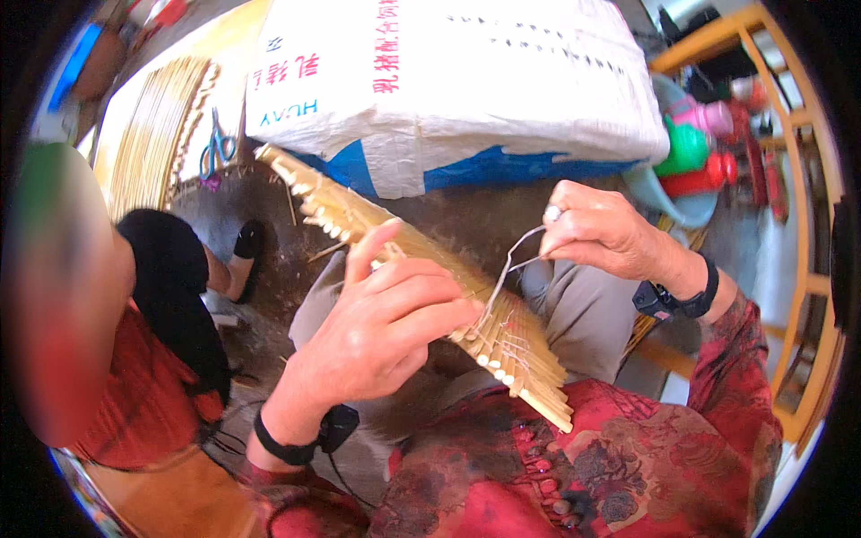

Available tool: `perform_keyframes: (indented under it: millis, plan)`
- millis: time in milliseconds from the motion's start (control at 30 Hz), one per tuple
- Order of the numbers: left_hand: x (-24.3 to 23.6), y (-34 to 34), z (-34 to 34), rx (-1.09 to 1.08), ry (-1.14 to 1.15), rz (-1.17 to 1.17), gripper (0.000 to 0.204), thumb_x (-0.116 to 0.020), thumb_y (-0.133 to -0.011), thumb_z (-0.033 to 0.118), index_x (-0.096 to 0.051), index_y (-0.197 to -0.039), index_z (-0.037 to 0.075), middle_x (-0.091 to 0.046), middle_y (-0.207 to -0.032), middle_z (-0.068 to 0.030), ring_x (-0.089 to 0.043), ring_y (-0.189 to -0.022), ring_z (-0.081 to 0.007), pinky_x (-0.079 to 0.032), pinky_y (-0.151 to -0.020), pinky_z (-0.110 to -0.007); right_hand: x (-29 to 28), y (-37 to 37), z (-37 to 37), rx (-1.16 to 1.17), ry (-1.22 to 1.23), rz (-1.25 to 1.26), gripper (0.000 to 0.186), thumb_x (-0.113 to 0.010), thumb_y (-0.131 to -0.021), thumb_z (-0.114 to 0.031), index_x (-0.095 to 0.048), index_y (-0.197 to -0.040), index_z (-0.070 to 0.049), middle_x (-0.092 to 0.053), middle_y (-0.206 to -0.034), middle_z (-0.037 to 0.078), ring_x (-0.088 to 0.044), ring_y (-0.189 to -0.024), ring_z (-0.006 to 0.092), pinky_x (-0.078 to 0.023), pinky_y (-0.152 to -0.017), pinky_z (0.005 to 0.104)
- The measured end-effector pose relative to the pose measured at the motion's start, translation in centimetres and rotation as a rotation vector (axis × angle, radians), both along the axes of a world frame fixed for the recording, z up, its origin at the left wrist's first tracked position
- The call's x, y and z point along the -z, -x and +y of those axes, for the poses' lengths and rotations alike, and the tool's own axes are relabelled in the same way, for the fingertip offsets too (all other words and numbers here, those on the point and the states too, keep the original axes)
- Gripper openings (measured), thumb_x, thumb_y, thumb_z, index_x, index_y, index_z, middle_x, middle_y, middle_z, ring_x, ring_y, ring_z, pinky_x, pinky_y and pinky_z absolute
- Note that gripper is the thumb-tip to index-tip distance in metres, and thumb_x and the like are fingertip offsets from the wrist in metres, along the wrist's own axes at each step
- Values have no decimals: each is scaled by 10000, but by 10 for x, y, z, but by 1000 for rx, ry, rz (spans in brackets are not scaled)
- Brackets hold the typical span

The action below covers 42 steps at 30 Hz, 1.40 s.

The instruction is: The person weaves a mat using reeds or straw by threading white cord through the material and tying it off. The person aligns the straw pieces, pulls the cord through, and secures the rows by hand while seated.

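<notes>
A panel of pale, straw-coloured stalks [529,354], stitched side by side with thread, slants across my lap. Its cut ends form a stepped edge facing me. My left hand [381,327] grips this edge near the middle, the thumb raised and the other fingers bent over the stalks. A loop of whitish string [504,278] rises from the panel beside my left fingertips. Its upper end is pinched in my closed right hand [596,231], which is held up to the right, apart from the stalks. The far side of the panel is partly hidden by my left hand.
A large white woven sack [511,99] covers a block ahead. Blue-handled scissors [218,148] lie beside another stalk panel [148,130] at upper left. A person in red [134,394] sits close on my left. A blue basin [691,211] with colourful bottles and a wooden frame [803,269] stand right.
</notes>
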<state>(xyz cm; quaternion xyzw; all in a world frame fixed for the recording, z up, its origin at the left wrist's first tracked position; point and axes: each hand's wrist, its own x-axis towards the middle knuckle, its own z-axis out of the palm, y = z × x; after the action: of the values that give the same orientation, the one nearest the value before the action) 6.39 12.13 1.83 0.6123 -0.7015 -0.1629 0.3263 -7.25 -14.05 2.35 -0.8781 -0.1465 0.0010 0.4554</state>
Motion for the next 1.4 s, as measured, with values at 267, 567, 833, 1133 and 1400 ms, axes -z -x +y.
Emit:
perform_keyframes:
  millis: [267, 567, 833, 1133, 1400]
  plan:
    - [-5, 12, 27, -314, -110, -286, 411, -739, -582, 108, -664, -985, 148, -613, -1059, -18, -522, -1153, -247, -202, -1093, -584, 27, 12, 44, -82, -418, 117, 172, -574, -880, -110, -638, -1025, -45, -533, -810, 116, -560, -767, 289, -462, -682, 361]
    - [8, 25, 36, -472, -49, -339, 144, -664, -744, 136, -607, -843, 223, -602, -1030, 9, -506, -1165, -237, -206, -1099, -584, 59, 15, 71, -108, -658, 169, 159, -568, -893, -160, -645, -993, -62, -540, -790, 130, -572, -767, 317, -461, -670, 382]
    - [10, 25, 37, -481, -37, -322, 32, -582, -828, 204, -589, -852, 225, -602, -1014, -6, -546, -1127, -248, -208, -1084, -604, 62, 17, 66, -219, -551, 165, 219, -510, -920, -171, -592, -1102, -82, -523, -809, 143, -580, -778, 339, -475, -666, 406]
    - [13, 25, 39, -480, -23, -294, 44, -607, -810, 226, -585, -848, 233, -600, -985, 1, -570, -1106, -249, -194, -1090, -604, 65, 15, 64, -273, -552, 181, 251, -498, -899, -132, -582, -1132, -87, -530, -814, 142, -585, -781, 334, -482, -673, 406]
    - [10, 27, 38, -491, -41, -295, 109, -653, -763, 209, -583, -843, 236, -597, -973, 10, -583, -1083, -238, -193, -1097, -601, 65, 9, 61, -321, -542, 169, 263, -485, -906, -143, -580, -1136, -59, -542, -827, 145, -589, -797, 328, -487, -697, 400]
